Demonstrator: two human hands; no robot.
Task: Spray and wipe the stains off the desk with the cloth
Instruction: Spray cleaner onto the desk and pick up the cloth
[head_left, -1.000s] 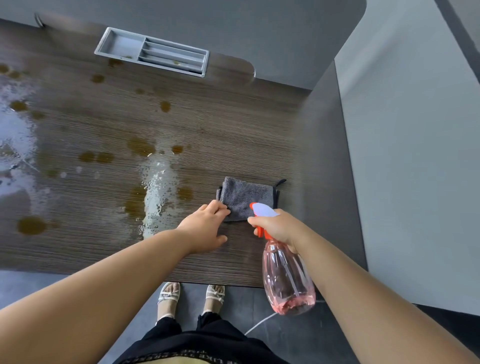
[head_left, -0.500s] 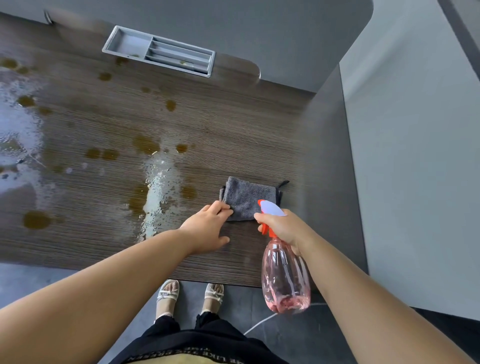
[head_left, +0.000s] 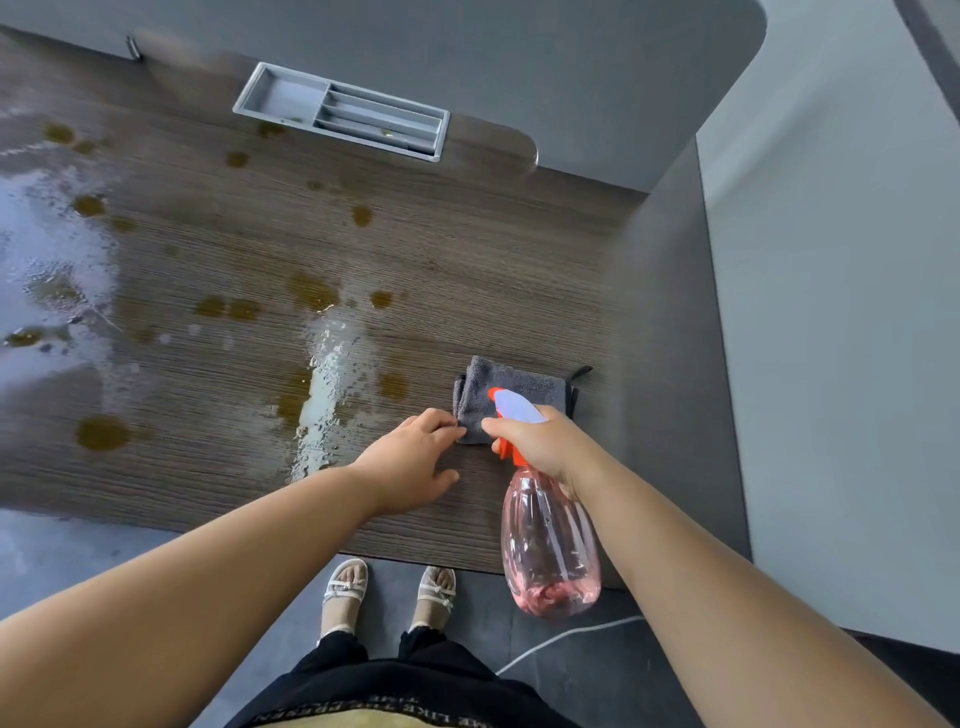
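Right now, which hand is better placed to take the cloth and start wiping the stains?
Left. The left hand holds nothing, touches the near corner of the cloth, and the stains lie on its side. The right hand grips the spray bottle.

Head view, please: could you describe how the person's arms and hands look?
The left hand and right hand wear no gloves, and no ring, watch or bracelet shows. Both arms are bare to the frame's edge, with no sleeves in view.
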